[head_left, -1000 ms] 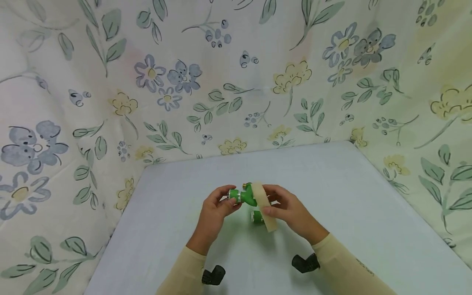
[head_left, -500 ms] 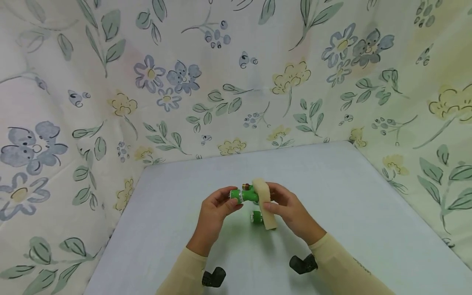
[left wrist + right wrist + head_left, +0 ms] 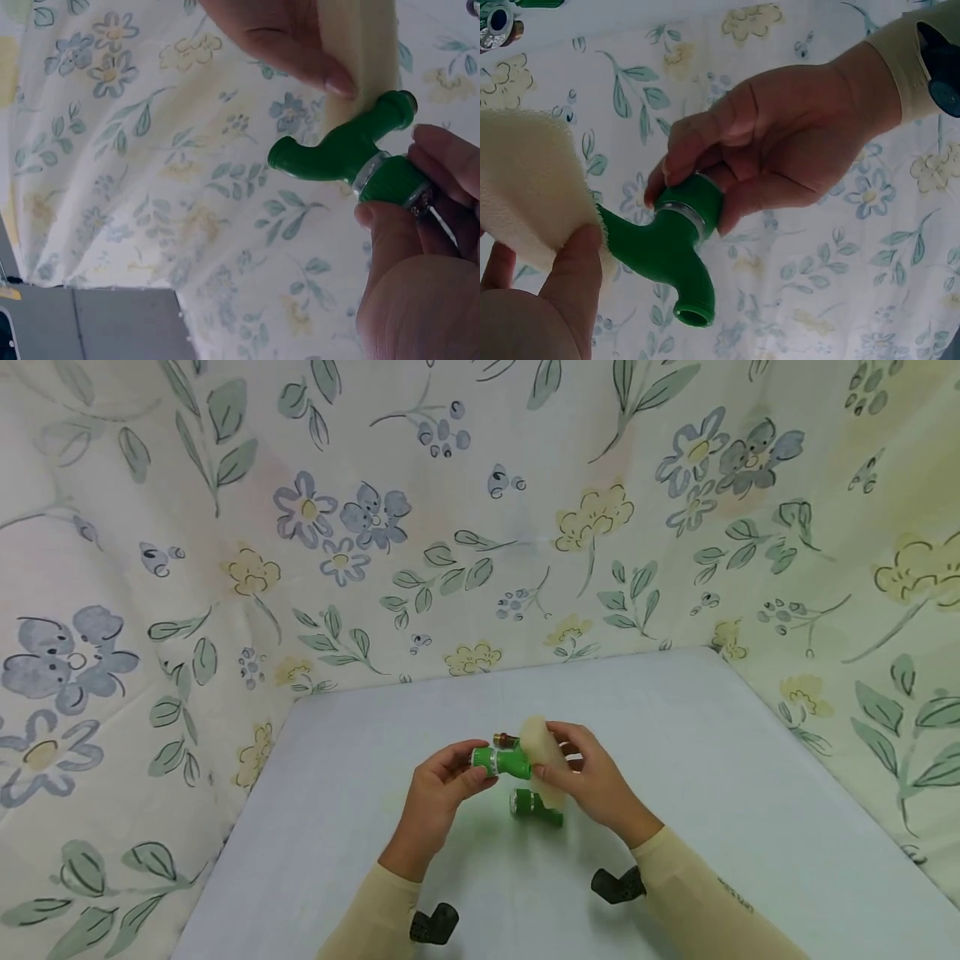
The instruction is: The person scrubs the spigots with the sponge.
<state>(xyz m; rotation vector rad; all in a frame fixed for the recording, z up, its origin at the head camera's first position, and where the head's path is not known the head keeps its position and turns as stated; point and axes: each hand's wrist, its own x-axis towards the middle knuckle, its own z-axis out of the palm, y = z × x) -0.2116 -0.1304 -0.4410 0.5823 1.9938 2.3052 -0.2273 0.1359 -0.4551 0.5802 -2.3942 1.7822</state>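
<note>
My left hand point(image 3: 441, 781) holds a green tap point(image 3: 512, 763) above the table, fingers and thumb round its ribbed knob. The right hand point(image 3: 592, 772) grips a cream sponge strip point(image 3: 542, 745) at the tap's threaded inlet end. In the left wrist view the tap point(image 3: 330, 156) shows its curved spout and a silver ring below the knob. The sponge point(image 3: 532, 176) covers the tap's inlet end in the right wrist view. A second green tap point(image 3: 527, 802) lies on the table under the hands, partly hidden by the sponge.
The pale table point(image 3: 360, 827) is enclosed by floral cloth point(image 3: 450, 568) at the back and sides. A black wrist device point(image 3: 618, 886) sits at the right cuff, another black device point(image 3: 435, 923) at the left.
The right hand and sponge have shifted slightly up and right along the tap, with the sponge changing its tilt. More of the second tap shows. The left hand stays nearly in place.
</note>
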